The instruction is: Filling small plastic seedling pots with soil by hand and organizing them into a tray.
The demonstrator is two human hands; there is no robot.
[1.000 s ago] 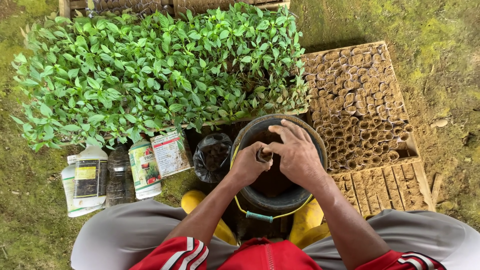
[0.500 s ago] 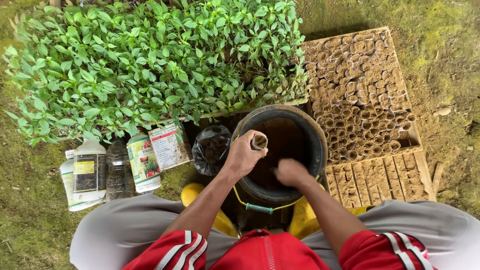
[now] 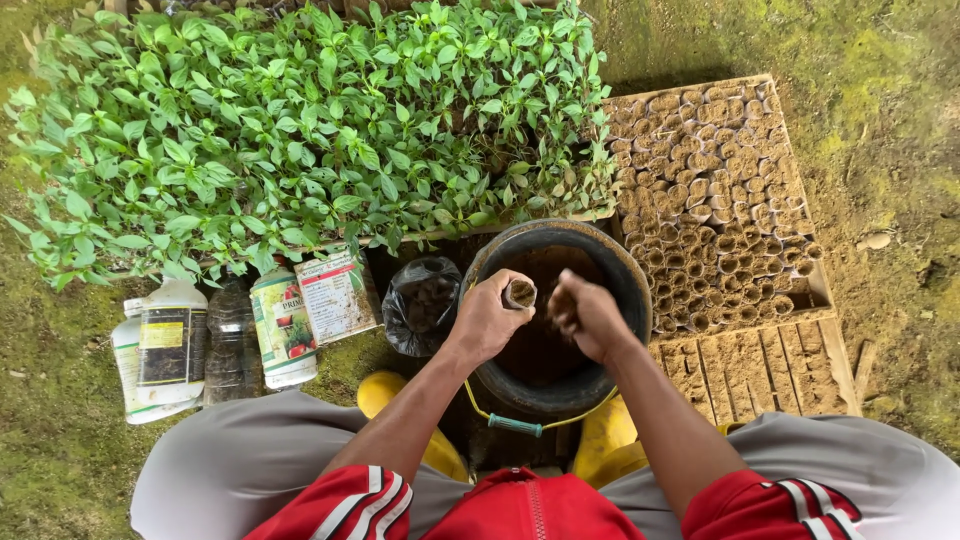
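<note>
My left hand (image 3: 487, 318) grips a small rolled paper pot (image 3: 519, 293) upright over the near-left rim of a black bucket (image 3: 622, 262) that holds dark soil. Just to its right, my right hand (image 3: 588, 316) is bunched over the bucket with a pinch of soil in the fingers, close beside the pot's open top. The bucket stands between my yellow boots (image 3: 600, 440). A wooden tray (image 3: 760, 355) at the right holds many soil-filled paper pots (image 3: 715, 200) in tight rows.
A dense bed of green seedlings (image 3: 300, 140) fills the upper left. Near my left knee stand white bottles (image 3: 165, 345), a clear bottle (image 3: 232, 340), a labelled packet (image 3: 335, 295) and a black plastic bag (image 3: 425, 300). Mossy ground lies all around.
My right hand left the pot, dipped into the bucket, and has come back up beside the pot with soil. My left hand kept hold of the pot and shifted slightly left.
</note>
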